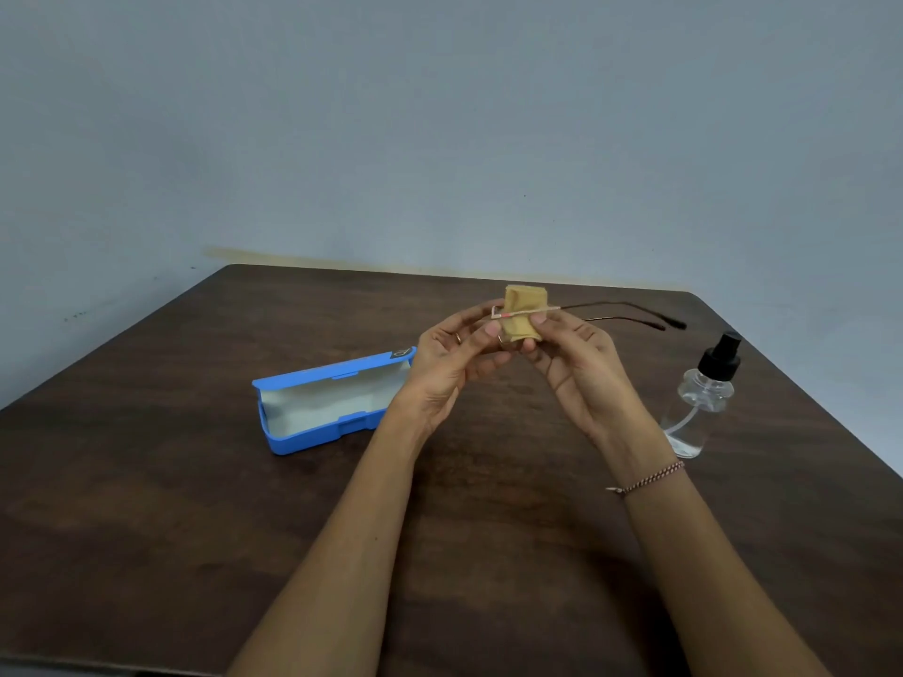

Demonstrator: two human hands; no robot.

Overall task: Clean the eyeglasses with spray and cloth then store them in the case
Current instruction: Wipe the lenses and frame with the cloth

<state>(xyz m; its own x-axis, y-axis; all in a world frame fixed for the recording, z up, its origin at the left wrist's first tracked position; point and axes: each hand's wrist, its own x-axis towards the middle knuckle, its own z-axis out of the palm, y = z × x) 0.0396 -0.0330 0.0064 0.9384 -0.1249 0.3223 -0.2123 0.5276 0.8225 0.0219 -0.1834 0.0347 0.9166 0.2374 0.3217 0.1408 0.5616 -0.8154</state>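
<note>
Two hands are up in the middle, mid-wipe by the look of it. Over at 9 o'clock the blue case [332, 403] sits on the bench [146, 481] with its lid flipped open and the pale lining showing. It's probably parked open like that so the glasses can drop straight in later.

Next over, the left hand [454, 359] is raised off the bench, its fingers [469, 334] pinching the left end of the eyeglasses [523, 313] to keep the frame steady. The yellowish cloth [525, 295] is folded over one lens. The right hand [576, 364] has its fingers [562, 329] grasping that fold, likely so both faces of the lens get rubbed at once. The temple arms are unfolded and point toward 3 o'clock. There's a thin bracelet [650, 478] on the right wrist.

At 4 o'clock from the hands the clear spray bottle [698, 403] stands upright with its black pump on top, well apart from the case, nobody touching it. My guess: spraying's done, wiping is underway, and storing hasn't started yet.
</note>
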